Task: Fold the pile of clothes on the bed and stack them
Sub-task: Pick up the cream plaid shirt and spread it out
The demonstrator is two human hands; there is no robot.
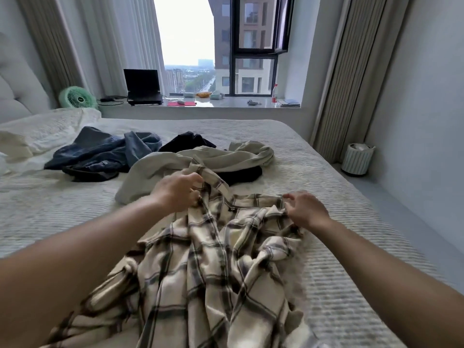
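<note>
Near on the grey ribbed bed [339, 285] lies the crumpled cream-and-black plaid flannel shirt [200, 267]. Left hand [179, 190] grips its collar; right hand [305, 209], fingers loosely curled, pinches the far-right shoulder. First garment, judging here; next, spread it flat.

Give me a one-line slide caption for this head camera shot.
Both hands, left and right, grip a rumpled plaid shirt on the bed.
</note>
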